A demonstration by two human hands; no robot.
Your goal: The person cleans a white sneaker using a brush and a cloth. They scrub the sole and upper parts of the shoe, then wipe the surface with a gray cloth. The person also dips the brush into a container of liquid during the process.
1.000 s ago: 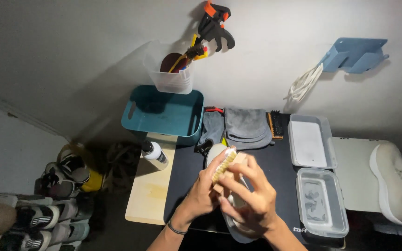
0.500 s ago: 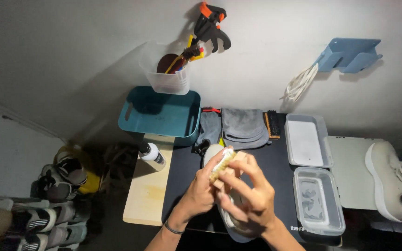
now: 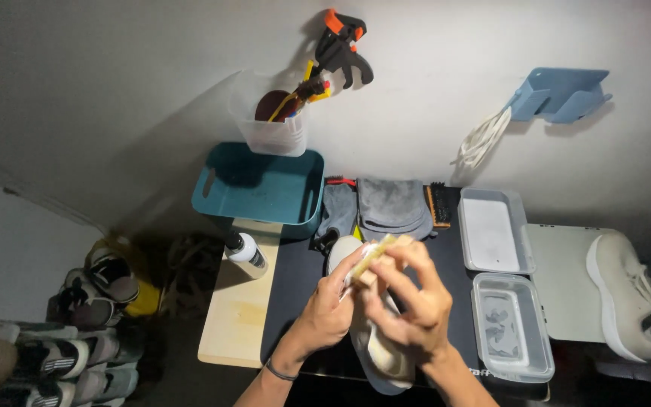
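Head view: my left hand [image 3: 333, 313] is wrapped around the toe end of a white shoe [image 3: 374, 343], fingers curled tight on it. My right hand [image 3: 408, 301] pinches a small tan brush [image 3: 377, 252] against the shoe's front, fingers closed on it. The shoe lies lengthwise on the black mat [image 3: 295, 301], heel toward me.

Just past the hands: folded grey cloths [image 3: 386, 205] with a dark brush [image 3: 437, 205] beside them. A teal bin [image 3: 261, 188] sits left of the cloths, a clear tub [image 3: 269, 124] of tools above it, and a black and orange clamp [image 3: 344, 45] on the wall. A white bottle [image 3: 246, 251] lies on the wooden board [image 3: 235, 320].

To the right are 2 grey trays: the far tray [image 3: 495, 230] and the near tray [image 3: 510, 324] holding water. Another white shoe [image 3: 631, 301] is at far right, well apart. Several pairs of shoes [image 3: 77, 332] are on the floor at left.
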